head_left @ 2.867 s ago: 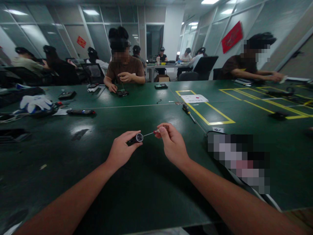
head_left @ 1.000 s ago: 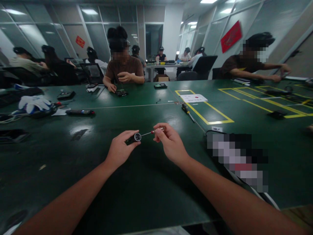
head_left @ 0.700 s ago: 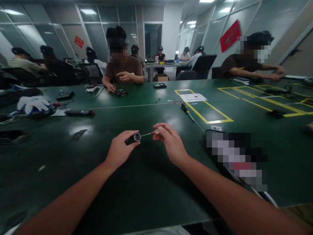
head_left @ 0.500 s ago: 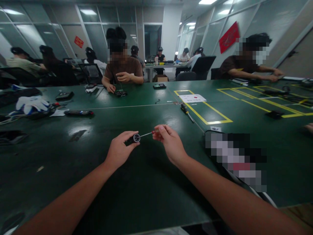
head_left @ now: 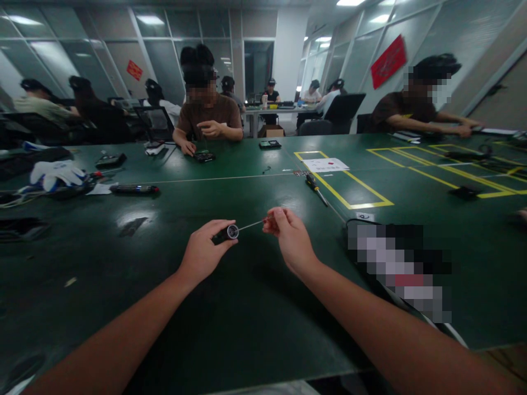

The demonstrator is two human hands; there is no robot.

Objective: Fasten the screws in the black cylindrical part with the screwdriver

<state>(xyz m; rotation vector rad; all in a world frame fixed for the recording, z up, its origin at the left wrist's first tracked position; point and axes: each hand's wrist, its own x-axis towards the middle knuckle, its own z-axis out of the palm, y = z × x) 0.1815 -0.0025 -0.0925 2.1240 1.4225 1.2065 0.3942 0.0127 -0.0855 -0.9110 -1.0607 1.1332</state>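
Note:
My left hand [head_left: 205,248] is closed round a short black cylinder [head_left: 222,235], whose round, pale-rimmed end faces right. Between the fingertips of my right hand [head_left: 288,236] is a thin screwdriver [head_left: 252,224]; its handle, mostly covered by the fingers, looked red a moment earlier. The metal shaft slants down to the left and reaches the cylinder's open end. How deep the tip sits inside, I cannot tell. Both hands are held above the green table [head_left: 197,334].
Beyond my hands lies a black and yellow screwdriver [head_left: 316,189] beside yellow tape. White gloves [head_left: 57,174] and a dark rod-shaped tool [head_left: 134,189] are at left. A blurred-out long object [head_left: 399,274] lies at right. Co-workers [head_left: 209,118] sit across the table.
My right hand has shifted slightly right and turned a little, so its fingers now cover more of the screwdriver handle. The cylinder has moved slightly right in view.

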